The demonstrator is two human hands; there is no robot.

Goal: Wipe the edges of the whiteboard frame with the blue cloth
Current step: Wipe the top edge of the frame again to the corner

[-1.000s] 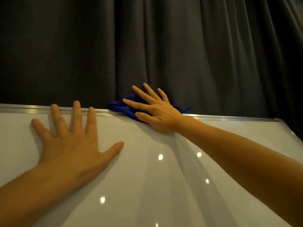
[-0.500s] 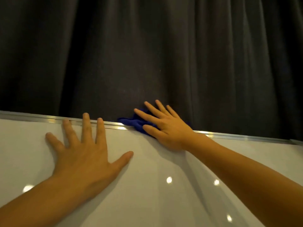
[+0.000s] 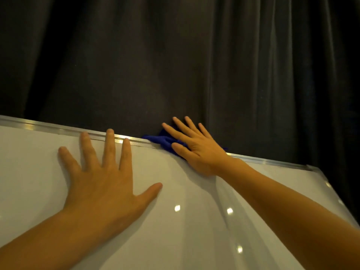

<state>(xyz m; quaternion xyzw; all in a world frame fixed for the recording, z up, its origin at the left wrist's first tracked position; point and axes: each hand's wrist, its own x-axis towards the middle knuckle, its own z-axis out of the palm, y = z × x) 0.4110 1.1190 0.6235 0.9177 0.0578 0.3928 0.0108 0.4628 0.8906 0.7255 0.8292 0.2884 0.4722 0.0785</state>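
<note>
The whiteboard (image 3: 39,182) fills the lower part of the view, and its silver frame (image 3: 48,128) runs along the top edge. The blue cloth (image 3: 159,139) lies bunched on that top edge, near its middle. My right hand (image 3: 196,151) presses flat on the cloth with fingers spread, which hides most of it. My left hand (image 3: 105,184) lies flat on the white surface just left of the cloth. Its fingers are apart, its fingertips touch the frame, and it holds nothing.
A dark grey curtain (image 3: 175,55) hangs close behind the board's top edge. The frame's top right corner (image 3: 311,168) shows at the right, and the right edge runs down from it. Light spots reflect on the board.
The view has shifted and tilted, so the top edge now slopes down to the right. Both hands keep their flat poses, and the right hand stays on the cloth.
</note>
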